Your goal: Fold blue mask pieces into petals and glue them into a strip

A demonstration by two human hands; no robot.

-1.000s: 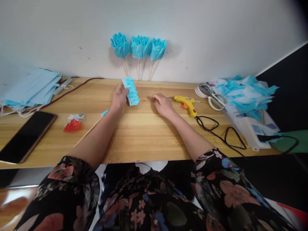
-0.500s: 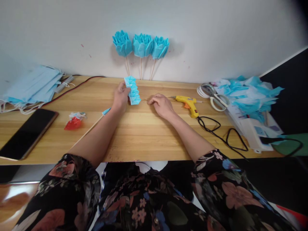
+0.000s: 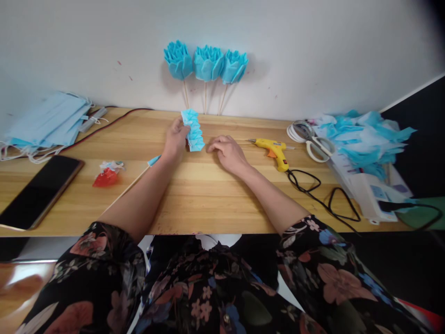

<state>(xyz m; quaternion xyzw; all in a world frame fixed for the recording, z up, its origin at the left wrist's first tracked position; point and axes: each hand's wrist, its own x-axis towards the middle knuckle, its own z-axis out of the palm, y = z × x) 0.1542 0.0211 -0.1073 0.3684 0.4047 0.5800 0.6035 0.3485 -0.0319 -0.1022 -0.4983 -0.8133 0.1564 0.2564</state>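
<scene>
My left hand [image 3: 176, 138] is closed on a pleated blue strip [image 3: 193, 131] of thin mask-like fabric, thumb on its left edge. The strip stands nearly upright above the table, its right edge zigzag. Just to the right, my right hand [image 3: 227, 154] has its fingers curled together near the lower end of the strip. Whether a small thing sits between those fingertips is hidden. Beside my left forearm lies a thin wooden stick [image 3: 134, 181] with a blue tip [image 3: 153, 160]. A yellow glue gun [image 3: 273, 147] rests right of my right hand, nozzle pointing left.
Three blue fabric flowers [image 3: 208, 64] on sticks lean against the wall. Face masks [image 3: 52, 121], a phone [image 3: 40, 192] and a red scrap [image 3: 106, 177] are at left. At right are scissors [image 3: 319, 149], tape [image 3: 301, 131], blue fabric pieces [image 3: 368, 139] and a black cord [image 3: 313, 192].
My right hand has moved slightly left, closer to the strip. My left hand still holds the strip in about the same place. The view has shifted a little.
</scene>
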